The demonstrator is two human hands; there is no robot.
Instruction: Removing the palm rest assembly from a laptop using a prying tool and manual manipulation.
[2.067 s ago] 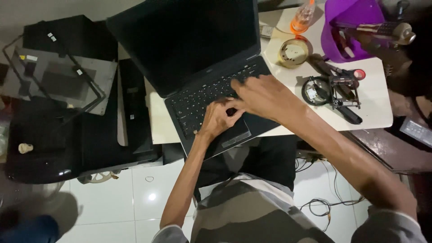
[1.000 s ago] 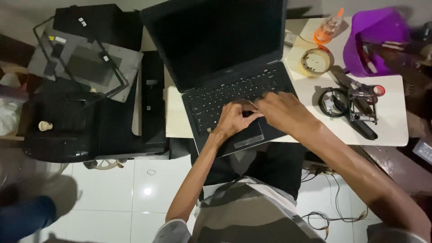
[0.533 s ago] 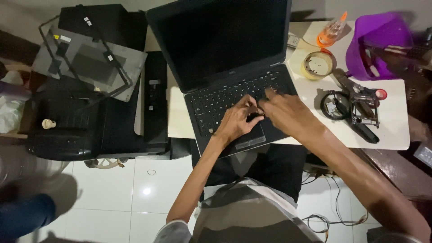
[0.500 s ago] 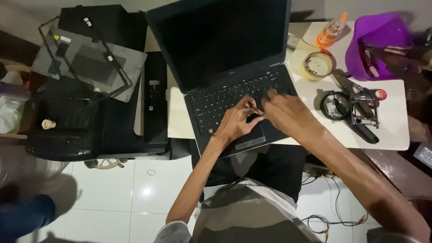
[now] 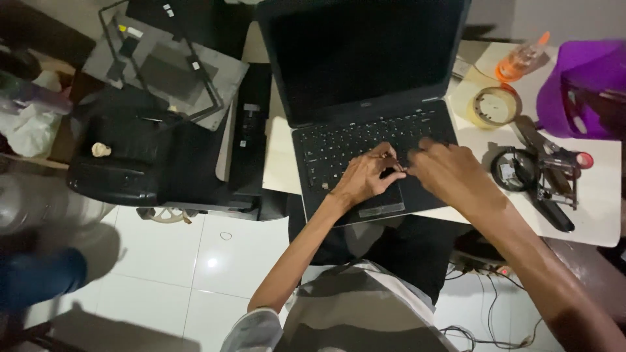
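A black laptop (image 5: 339, 146) lies open on a white table (image 5: 603, 225), its screen (image 5: 365, 58) dark. My left hand (image 5: 362, 182) rests on the lower keys just above the touchpad, with its fingertips bunched together. Whether they pinch something small is too fine to see. My right hand (image 5: 450, 176) hovers over the right part of the keyboard, fingers apart and slightly blurred. Its fingertips almost meet those of the left hand.
Right of the laptop lie a tape roll (image 5: 495, 107), a small orange-capped bottle (image 5: 521, 62), a purple container (image 5: 580, 85), a black coiled tool (image 5: 518, 171) and a dark handle (image 5: 554, 212). A loose screen bezel (image 5: 163, 65) tops a dark stack at left. Cables (image 5: 495, 306) trail over the floor.
Both hands stay on the lower keyboard. My right hand has shifted a little to the right, away from the left, and my head has moved closer to the laptop.
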